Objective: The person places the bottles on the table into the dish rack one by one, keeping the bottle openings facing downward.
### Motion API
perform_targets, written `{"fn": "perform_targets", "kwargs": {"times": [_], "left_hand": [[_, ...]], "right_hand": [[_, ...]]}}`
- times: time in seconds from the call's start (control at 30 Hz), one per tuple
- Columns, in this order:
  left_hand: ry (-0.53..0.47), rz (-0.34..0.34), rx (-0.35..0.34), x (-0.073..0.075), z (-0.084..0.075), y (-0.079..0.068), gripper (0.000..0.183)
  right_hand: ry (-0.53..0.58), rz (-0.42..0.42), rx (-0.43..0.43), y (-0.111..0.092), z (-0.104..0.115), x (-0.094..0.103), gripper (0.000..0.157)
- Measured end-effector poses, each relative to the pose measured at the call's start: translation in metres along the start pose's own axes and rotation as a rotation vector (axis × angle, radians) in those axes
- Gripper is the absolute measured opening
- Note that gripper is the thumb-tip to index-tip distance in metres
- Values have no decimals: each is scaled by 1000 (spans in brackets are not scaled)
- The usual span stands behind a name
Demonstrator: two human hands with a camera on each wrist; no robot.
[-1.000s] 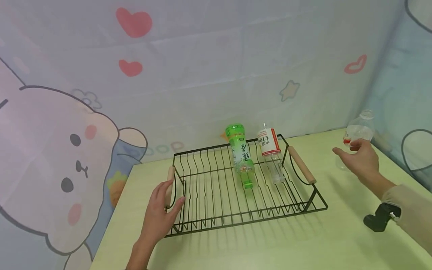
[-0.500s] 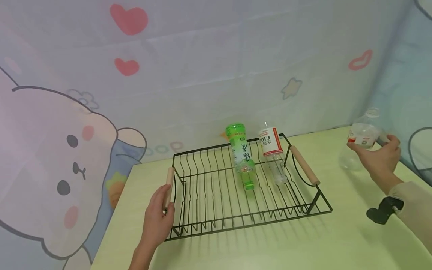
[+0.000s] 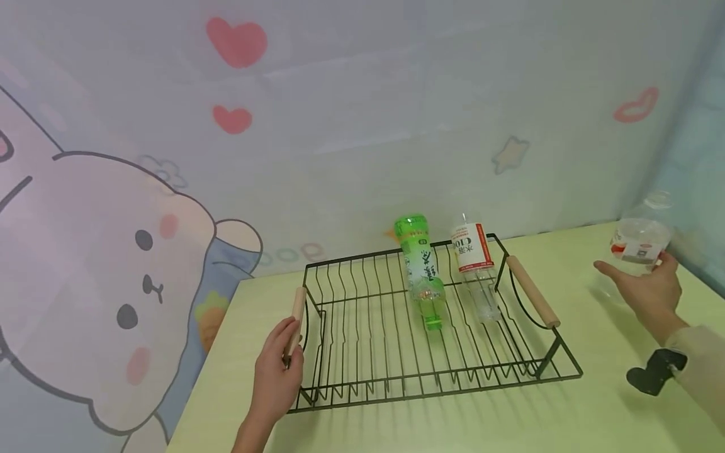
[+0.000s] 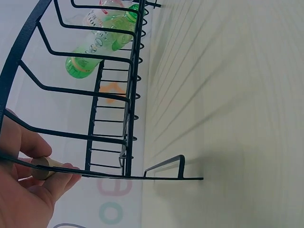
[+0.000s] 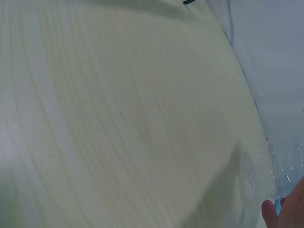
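My left hand (image 3: pixel 277 371) grips the wooden handle (image 3: pixel 296 318) on the left end of a black wire dish rack (image 3: pixel 391 396). In the left wrist view its thumb and fingers close round that handle (image 4: pixel 42 168). At the far right of the table, my right hand (image 3: pixel 651 289) is round the body of a clear plastic bottle (image 3: pixel 640 239), upright and uncapped, with a red-and-white label. The thumb lies to the left and the fingers to the right. The right wrist view catches only fingertips (image 5: pixel 270 213) beside the clear bottle (image 5: pixel 285 161).
Two bottles lean neck-down in the rack: a green tea bottle (image 3: pixel 419 270) and a clear one with a white-and-red label (image 3: pixel 474 248). The rack's right wooden handle (image 3: pixel 532 292) faces the right hand. A printed cloth (image 3: pixel 362 126) hangs behind the yellowish table (image 3: pixel 430 428).
My right hand has reached further right and closed in round the clear bottle. The left fingers have tightened on the rack handle. The view has shifted a little.
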State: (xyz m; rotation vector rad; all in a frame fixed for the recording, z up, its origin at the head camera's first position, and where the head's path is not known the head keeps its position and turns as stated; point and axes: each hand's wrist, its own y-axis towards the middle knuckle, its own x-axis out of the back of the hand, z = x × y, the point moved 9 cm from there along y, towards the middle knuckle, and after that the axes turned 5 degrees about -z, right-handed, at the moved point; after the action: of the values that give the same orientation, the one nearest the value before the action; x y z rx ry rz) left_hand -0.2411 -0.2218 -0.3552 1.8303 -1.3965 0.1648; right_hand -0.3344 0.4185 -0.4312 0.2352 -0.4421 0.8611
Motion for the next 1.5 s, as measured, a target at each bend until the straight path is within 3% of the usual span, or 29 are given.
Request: {"fn": "perform_targets", "kwargs": {"times": [0.17, 0.33, 0.57, 0.63, 0.9, 1.27, 1.5], "left_hand": [[-10, -2, 27, 0, 4, -6, 43], [-1, -19, 4, 1, 5, -7, 43], [39, -53, -91, 2, -4, 0, 42], [42, -55, -106, 2, -6, 1, 42], [32, -54, -93, 2, -6, 0, 42], [42, -37, -22, 6, 0, 2, 43], [75, -24, -47, 4, -2, 1, 44]], "right_hand": [[-52, -17, -6, -3, -2, -1, 106], [-48, -44, 4, 1, -6, 0, 102], [-65, -161, 56, 63, -63, -3, 105], [-70, -180, 89, 69, -64, 2, 104], [-49, -184, 168, -19, 60, 35, 81], [18, -143, 330, -58, 147, 26, 76], [59, -71, 571, -99, 199, 14, 71]]}}
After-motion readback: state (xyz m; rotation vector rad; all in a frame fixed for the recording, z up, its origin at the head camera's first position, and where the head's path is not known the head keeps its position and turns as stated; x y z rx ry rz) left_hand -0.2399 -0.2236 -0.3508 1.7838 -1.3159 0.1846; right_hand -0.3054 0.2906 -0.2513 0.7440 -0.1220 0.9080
